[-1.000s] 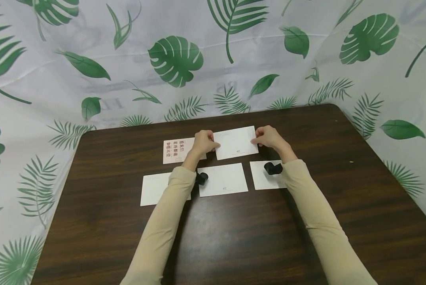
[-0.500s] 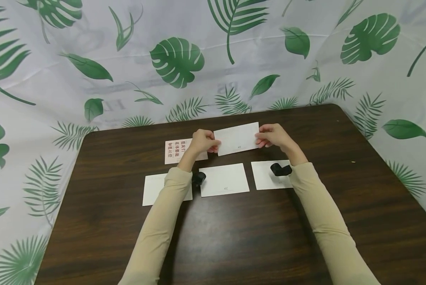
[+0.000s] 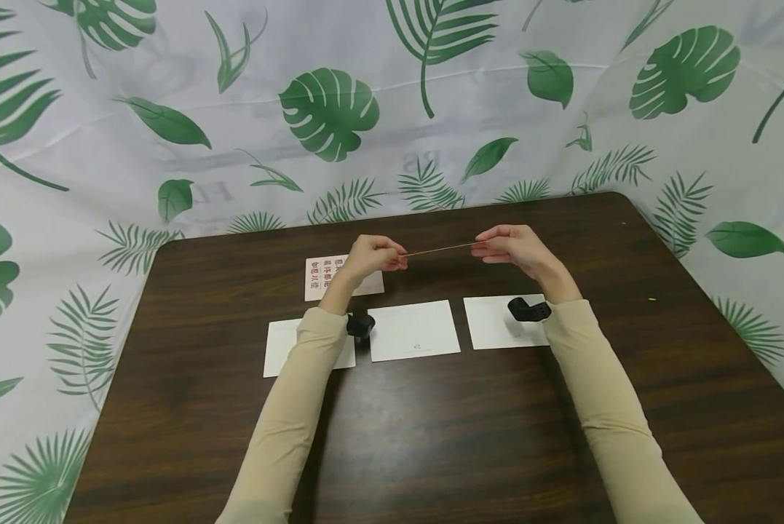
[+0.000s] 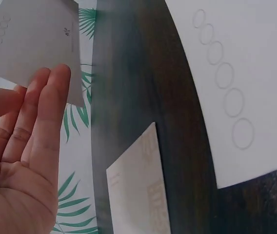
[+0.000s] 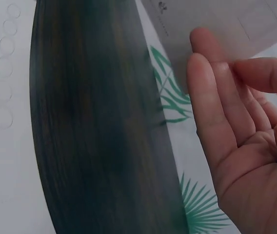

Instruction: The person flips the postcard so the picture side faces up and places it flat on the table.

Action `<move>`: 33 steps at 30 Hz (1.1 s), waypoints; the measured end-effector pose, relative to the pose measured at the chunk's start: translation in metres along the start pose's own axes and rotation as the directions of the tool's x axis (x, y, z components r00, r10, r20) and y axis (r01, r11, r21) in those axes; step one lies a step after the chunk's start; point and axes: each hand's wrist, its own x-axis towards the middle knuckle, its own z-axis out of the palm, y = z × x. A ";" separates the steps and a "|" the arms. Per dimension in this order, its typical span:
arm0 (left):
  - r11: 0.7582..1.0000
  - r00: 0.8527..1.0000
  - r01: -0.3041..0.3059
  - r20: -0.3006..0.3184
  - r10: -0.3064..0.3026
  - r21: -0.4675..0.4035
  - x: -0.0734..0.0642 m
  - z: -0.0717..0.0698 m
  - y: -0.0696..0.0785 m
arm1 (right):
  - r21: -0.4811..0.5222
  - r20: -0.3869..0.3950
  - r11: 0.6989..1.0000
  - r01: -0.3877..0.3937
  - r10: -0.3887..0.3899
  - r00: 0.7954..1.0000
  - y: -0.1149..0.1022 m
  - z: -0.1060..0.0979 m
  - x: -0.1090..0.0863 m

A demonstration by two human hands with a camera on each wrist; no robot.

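Observation:
Both hands hold one white card [image 3: 440, 249] above the dark wooden table [image 3: 431, 429]; in the head view it shows edge-on as a thin line. My left hand [image 3: 373, 256] pinches its left end and my right hand [image 3: 506, 246] pinches its right end. The left wrist view shows the card [image 4: 33, 46] held between thumb and fingers [image 4: 48, 105]. The right wrist view shows the card [image 5: 221, 29] pinched the same way by my right hand [image 5: 236, 126].
A card with red print [image 3: 326, 275] lies behind my left hand. Three white cards lie in a row nearer me: left [image 3: 280, 349], middle [image 3: 413, 331], right [image 3: 496, 322]. A leaf-patterned cloth [image 3: 326, 109] hangs behind and around the table.
The card lay flat on the table a second ago. Both hands have lifted it and tipped it until it shows edge-on.

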 end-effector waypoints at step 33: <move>0.890 0.992 0.075 -0.128 -0.019 0.450 0.012 0.028 -0.012 | -0.536 -0.106 0.843 -0.041 -0.019 0.994 0.023 0.017 0.024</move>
